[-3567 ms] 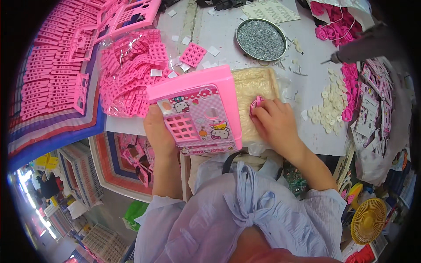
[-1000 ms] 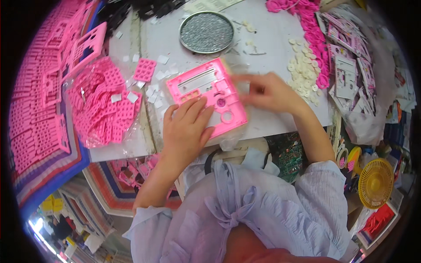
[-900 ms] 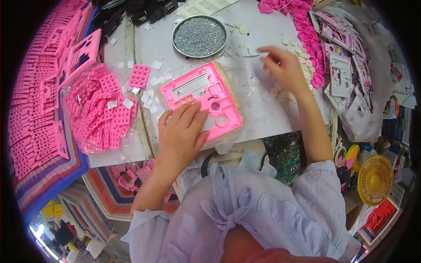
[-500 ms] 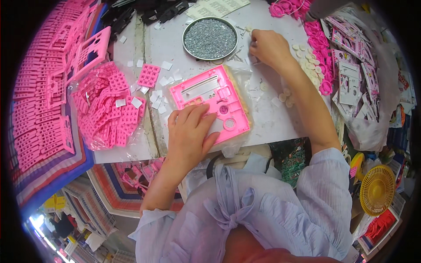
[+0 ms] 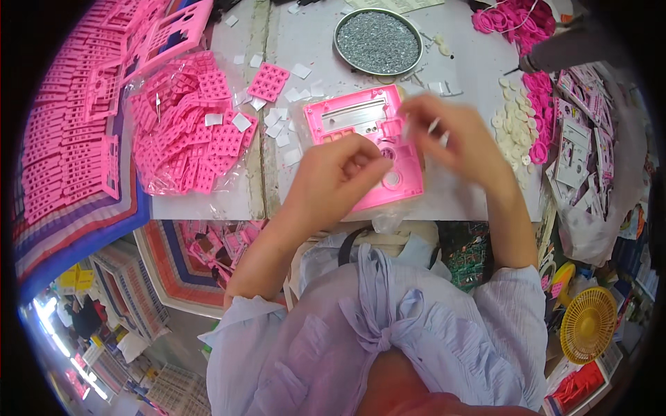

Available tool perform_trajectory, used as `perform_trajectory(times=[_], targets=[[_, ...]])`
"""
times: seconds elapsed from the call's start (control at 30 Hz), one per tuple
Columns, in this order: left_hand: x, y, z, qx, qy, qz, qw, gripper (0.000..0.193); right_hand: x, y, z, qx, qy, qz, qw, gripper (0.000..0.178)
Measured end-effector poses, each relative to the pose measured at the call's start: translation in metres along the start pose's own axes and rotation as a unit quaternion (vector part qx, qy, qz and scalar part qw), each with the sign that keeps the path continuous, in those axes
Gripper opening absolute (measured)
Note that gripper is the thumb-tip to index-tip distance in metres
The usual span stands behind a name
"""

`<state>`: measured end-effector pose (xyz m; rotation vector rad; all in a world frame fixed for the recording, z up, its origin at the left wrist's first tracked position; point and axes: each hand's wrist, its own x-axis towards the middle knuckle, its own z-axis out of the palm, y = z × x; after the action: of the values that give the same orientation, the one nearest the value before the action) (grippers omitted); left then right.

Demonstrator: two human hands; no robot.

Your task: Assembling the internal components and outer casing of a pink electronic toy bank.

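A pink plastic casing lies open side up on the table, with a metallic strip set along its far part. Clear plastic shows beneath its near edge. My left hand is over the casing's near left part, its fingers curled in a closed pinch; whatever they hold, if anything, is hidden. Above the casing's right edge is my right hand, thumb and fingers bent and smeared by motion, so its grip is unclear. A round metal tin full of small silvery screws stands beyond the casing.
Left of the casing, a clear bag holds pink button pads, with white squares scattered nearby. Stacked pink frames fill the far left. Cream discs, pink loops and a grey power screwdriver are at right.
My right hand has come back from beside the tin to over the casing. My left hand has lifted off the casing's face and curled its fingers. The whole view has shifted.
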<state>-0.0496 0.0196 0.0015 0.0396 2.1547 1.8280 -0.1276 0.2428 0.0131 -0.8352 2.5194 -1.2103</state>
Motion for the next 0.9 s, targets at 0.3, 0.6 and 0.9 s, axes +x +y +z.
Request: perform_trajectory(times=[0.3, 0.6, 0.9], targets=[[-0.015, -0.006, 0.011, 0.073, 0.028, 0.096, 0.992, 0.01, -0.033, -0.032, 0.026, 0.138, 0.014, 0.045, 0.989, 0.018], [-0.015, -0.022, 0.012, 0.343, 0.1, 0.234, 0.904, 0.029, -0.026, -0.019, 0.045, -0.071, 0.149, -0.041, 0.985, 0.013], [-0.014, -0.034, 0.004, 0.463, 0.041, 0.227, 0.856, 0.045, -0.003, -0.008, 0.047, -0.249, 0.009, -0.102, 0.963, 0.014]])
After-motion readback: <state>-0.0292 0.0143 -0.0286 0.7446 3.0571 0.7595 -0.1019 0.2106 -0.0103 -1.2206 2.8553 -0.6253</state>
